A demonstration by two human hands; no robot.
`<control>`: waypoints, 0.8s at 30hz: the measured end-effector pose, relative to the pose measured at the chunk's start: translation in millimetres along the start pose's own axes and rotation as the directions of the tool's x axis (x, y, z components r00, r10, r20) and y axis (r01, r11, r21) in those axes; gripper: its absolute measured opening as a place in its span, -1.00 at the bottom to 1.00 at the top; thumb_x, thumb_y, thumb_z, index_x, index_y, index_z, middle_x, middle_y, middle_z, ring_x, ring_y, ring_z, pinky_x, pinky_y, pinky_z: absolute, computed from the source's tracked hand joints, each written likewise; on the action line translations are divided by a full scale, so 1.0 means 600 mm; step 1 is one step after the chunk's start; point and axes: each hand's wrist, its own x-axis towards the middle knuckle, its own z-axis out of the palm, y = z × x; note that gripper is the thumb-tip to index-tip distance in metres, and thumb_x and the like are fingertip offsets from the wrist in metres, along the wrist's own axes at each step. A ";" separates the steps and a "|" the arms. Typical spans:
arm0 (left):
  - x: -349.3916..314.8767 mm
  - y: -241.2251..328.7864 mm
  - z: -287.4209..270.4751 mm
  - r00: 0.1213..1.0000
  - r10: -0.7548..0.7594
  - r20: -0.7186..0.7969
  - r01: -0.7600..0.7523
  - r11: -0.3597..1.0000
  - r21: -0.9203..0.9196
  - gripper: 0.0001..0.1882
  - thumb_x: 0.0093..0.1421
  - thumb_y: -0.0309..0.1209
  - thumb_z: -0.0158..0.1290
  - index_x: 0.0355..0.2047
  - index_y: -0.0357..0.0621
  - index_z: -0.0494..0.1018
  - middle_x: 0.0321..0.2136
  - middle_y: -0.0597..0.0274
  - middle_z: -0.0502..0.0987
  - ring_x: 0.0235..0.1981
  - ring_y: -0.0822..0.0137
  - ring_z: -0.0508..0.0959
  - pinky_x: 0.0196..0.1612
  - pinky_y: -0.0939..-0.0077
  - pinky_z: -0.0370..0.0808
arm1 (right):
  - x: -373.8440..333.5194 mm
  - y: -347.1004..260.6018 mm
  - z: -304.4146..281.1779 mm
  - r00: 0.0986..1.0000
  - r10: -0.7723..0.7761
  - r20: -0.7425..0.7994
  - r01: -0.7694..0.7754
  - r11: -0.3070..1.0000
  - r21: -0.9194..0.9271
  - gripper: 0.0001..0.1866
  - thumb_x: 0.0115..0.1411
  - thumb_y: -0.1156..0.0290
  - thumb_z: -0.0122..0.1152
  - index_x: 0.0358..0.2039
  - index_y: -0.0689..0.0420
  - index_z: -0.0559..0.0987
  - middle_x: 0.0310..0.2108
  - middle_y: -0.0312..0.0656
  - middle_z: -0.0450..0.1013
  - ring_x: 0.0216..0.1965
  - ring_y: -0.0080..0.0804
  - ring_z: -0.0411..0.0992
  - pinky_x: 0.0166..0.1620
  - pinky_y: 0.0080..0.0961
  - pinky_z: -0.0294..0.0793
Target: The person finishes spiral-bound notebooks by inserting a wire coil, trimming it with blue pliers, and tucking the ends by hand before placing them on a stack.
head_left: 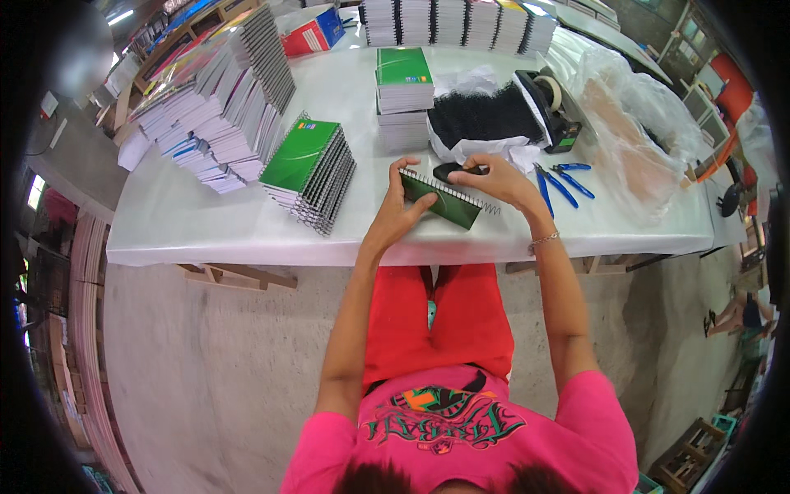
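Note:
A small green notebook (451,211) is tilted up over the table's front part, held at its left end by my left hand (403,206), with the thumb across the cover. A spiral wire coil (492,209) runs along its upper edge and sticks out past the right end. My right hand (500,179) is closed around a dark, rounded object (448,170) right above that edge; its exact kind is unclear. Left of my hands stands a stack of spiral-bound green notebooks (306,152). Behind them rises a stack of green-covered booklets (403,67).
Black coils (477,117) lie heaped on white paper beside a tape dispenser (563,128). Blue-handled cutters (568,183) rest right of my hand, near a clear plastic bag (638,123). Tall notebook piles (218,115) stand at the left, and a notebook row (457,23) lines the back.

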 end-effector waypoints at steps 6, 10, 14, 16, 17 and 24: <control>-0.005 -0.020 0.034 0.977 0.042 -0.207 -0.040 0.999 0.013 -0.46 0.21 -0.37 0.14 0.09 -0.18 0.11 -0.08 0.06 0.29 -0.10 0.21 0.36 0.04 0.36 0.31 | -0.039 0.075 -0.003 0.979 -0.094 -0.183 0.138 0.959 0.249 -0.52 -0.03 0.22 0.48 -0.13 0.14 0.53 -0.06 -0.23 0.41 -0.03 -0.34 0.37 0.09 -0.35 0.31; -0.020 -0.013 0.063 0.924 -0.005 -0.383 0.003 1.000 -0.005 -0.55 0.26 -0.38 0.08 0.05 -0.23 0.16 -0.07 0.05 0.30 -0.06 0.19 0.33 0.05 0.37 0.28 | -0.088 0.124 -0.018 0.886 -0.114 -0.450 0.095 0.993 -0.064 -0.38 -0.08 0.13 0.49 -0.03 0.11 0.51 0.12 0.02 0.31 0.20 -0.05 0.23 0.22 -0.21 0.20; -0.026 0.000 0.061 0.922 0.054 -0.384 -0.045 0.998 0.032 -0.56 0.27 -0.36 0.08 0.05 -0.23 0.18 -0.06 0.07 0.31 -0.08 0.21 0.35 0.01 0.38 0.30 | -0.112 0.215 0.004 0.703 -0.081 -0.706 -0.293 0.872 -0.392 -0.37 0.07 0.05 0.36 0.11 0.04 0.44 0.14 0.06 0.29 0.21 0.07 0.20 0.21 -0.08 0.16; -0.025 0.013 0.059 0.883 0.126 -0.453 -0.127 0.992 0.028 -0.65 0.27 -0.35 0.09 -0.04 -0.24 0.28 -0.17 0.13 0.40 -0.18 0.30 0.38 -0.07 0.43 0.33 | -0.124 0.245 0.000 0.624 -0.039 -0.780 -0.457 0.792 -0.406 -0.36 0.10 0.02 0.32 0.13 0.04 0.43 0.14 0.06 0.29 0.20 0.07 0.21 0.20 -0.08 0.17; -0.026 0.013 0.051 0.881 0.125 -0.456 -0.124 0.992 0.031 -0.65 0.27 -0.35 0.09 -0.04 -0.24 0.28 -0.17 0.13 0.40 -0.18 0.30 0.38 -0.07 0.43 0.33 | -0.130 0.249 -0.006 0.660 -0.024 -0.751 -0.406 0.829 -0.384 -0.33 0.13 -0.02 0.27 0.17 0.05 0.38 0.14 0.09 0.28 0.20 0.08 0.20 0.21 0.01 0.12; -0.022 0.027 0.005 0.959 -0.004 -0.283 0.007 1.000 0.008 -0.75 0.26 -0.34 0.12 -0.16 -0.25 0.46 -0.36 0.30 0.49 -0.37 0.54 0.39 -0.25 0.62 0.35 | -0.137 0.147 -0.014 0.631 0.006 -0.776 -0.057 0.998 -0.039 -0.42 0.16 0.22 0.29 0.14 0.17 0.39 -0.01 -0.02 0.36 -0.02 -0.16 0.35 0.07 -0.30 0.33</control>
